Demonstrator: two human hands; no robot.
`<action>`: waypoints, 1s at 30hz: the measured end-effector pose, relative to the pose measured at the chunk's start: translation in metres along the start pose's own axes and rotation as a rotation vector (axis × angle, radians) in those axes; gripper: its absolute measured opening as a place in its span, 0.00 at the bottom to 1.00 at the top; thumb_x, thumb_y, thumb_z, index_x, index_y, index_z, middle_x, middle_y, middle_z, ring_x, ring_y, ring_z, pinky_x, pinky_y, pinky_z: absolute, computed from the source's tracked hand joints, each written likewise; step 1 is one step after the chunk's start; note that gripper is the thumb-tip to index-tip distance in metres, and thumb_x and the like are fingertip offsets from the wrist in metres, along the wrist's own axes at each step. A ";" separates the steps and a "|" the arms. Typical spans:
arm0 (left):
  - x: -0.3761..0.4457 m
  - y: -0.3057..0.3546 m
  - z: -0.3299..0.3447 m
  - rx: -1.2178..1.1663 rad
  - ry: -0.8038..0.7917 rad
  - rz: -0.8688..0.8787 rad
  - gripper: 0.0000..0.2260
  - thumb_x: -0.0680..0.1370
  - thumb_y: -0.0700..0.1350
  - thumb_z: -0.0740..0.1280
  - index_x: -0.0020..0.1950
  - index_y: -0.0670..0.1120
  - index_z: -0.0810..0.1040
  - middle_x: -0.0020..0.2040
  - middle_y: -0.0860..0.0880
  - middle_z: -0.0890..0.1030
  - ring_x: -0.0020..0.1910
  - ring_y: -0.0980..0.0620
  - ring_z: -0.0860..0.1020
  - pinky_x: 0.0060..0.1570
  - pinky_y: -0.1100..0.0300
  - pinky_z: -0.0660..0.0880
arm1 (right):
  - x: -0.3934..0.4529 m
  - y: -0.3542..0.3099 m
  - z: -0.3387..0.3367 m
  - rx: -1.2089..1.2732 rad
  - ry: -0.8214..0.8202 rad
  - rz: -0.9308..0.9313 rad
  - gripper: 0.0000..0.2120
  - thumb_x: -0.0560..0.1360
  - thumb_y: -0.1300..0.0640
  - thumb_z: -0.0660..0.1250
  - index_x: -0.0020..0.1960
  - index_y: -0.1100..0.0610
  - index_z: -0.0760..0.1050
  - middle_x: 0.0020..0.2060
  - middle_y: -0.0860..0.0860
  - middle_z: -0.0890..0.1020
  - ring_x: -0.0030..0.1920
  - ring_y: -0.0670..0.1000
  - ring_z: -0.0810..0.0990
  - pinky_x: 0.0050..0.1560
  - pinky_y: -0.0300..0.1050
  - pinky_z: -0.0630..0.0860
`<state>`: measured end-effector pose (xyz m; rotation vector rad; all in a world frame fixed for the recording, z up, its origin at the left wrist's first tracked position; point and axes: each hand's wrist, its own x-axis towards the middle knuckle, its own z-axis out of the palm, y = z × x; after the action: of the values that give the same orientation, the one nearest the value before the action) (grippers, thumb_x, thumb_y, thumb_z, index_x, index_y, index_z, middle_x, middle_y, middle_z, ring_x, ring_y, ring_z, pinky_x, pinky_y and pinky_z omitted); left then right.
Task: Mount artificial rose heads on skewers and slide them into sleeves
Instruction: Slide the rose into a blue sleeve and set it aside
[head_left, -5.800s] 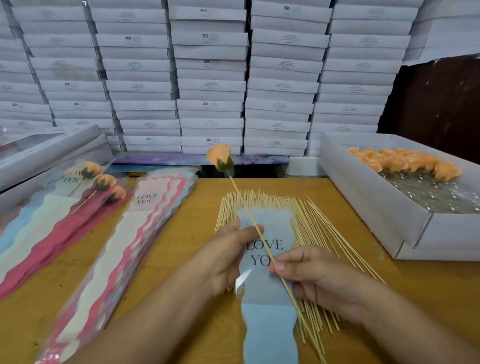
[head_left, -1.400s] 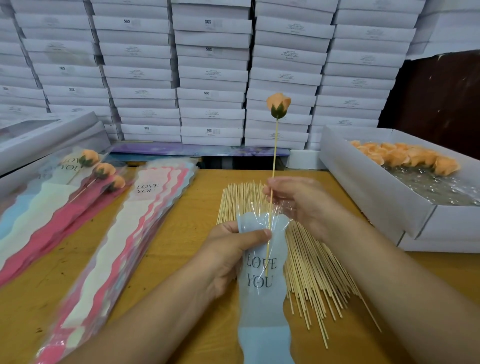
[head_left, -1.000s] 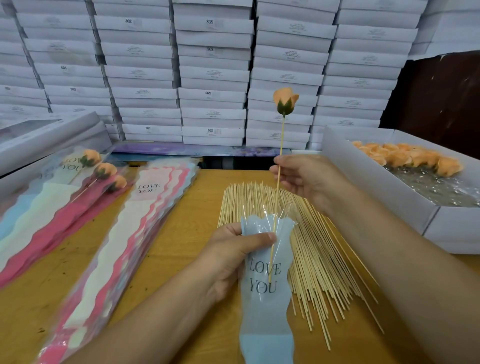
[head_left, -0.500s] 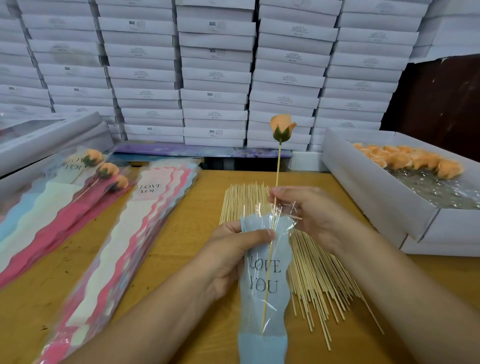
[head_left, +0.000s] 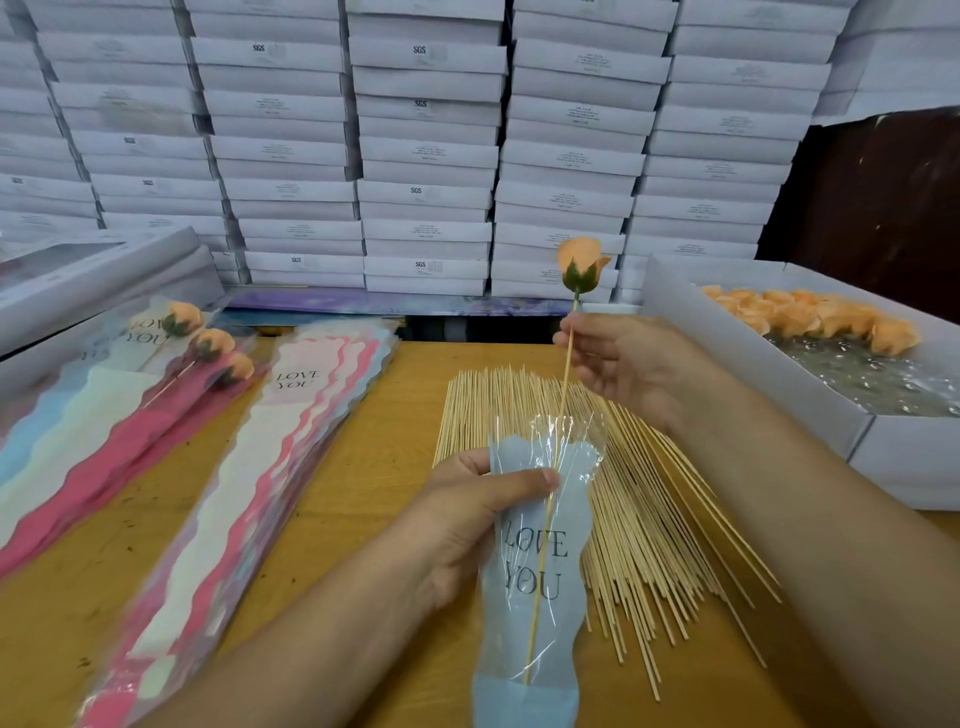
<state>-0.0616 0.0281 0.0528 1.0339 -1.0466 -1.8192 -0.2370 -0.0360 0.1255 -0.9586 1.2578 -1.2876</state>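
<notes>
My left hand (head_left: 467, 514) grips the top of a light blue "LOVE YOU" sleeve (head_left: 535, 587), thumb across its front. An orange rose head (head_left: 581, 262) sits on a skewer (head_left: 563, 384) that my right hand (head_left: 631, 364) pinches just below the flower. The skewer's lower half runs down inside the sleeve, its tip near the sleeve's solid blue bottom. A fan of loose skewers (head_left: 639, 519) lies on the wooden table (head_left: 363, 499) under both hands.
A white box (head_left: 779, 395) of orange rose heads (head_left: 821, 317) stands at the right. A stack of empty pink sleeves (head_left: 249, 493) lies left of centre. Three finished roses in sleeves (head_left: 208, 343) lie at far left. Stacked white boxes (head_left: 426, 145) fill the back.
Over the last second my right hand pushed the skewer down into the sleeve, then shifted up the stick to just under the rose. The left hand kept holding the sleeve.
</notes>
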 end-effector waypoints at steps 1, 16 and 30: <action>0.000 0.000 0.000 0.002 -0.004 0.000 0.18 0.68 0.37 0.77 0.56 0.36 0.82 0.50 0.36 0.85 0.42 0.43 0.85 0.44 0.50 0.83 | 0.002 -0.001 0.001 0.001 0.008 -0.005 0.05 0.77 0.58 0.71 0.52 0.59 0.81 0.38 0.50 0.86 0.34 0.44 0.78 0.32 0.34 0.76; 0.000 0.003 -0.003 -0.039 0.011 0.032 0.18 0.66 0.36 0.76 0.54 0.34 0.82 0.46 0.37 0.85 0.36 0.45 0.84 0.39 0.54 0.83 | -0.006 0.027 0.002 -0.130 -0.067 0.017 0.03 0.75 0.56 0.72 0.44 0.54 0.83 0.37 0.46 0.86 0.34 0.42 0.81 0.36 0.36 0.75; -0.006 0.009 0.001 -0.070 0.001 0.022 0.05 0.74 0.33 0.72 0.40 0.40 0.84 0.37 0.42 0.85 0.29 0.49 0.83 0.29 0.60 0.79 | -0.024 0.039 0.002 -0.081 -0.112 0.073 0.15 0.71 0.56 0.75 0.55 0.61 0.83 0.46 0.52 0.85 0.43 0.50 0.80 0.41 0.43 0.79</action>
<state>-0.0586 0.0310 0.0630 0.9782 -0.9828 -1.8242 -0.2266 -0.0084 0.0898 -1.0193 1.2546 -1.1188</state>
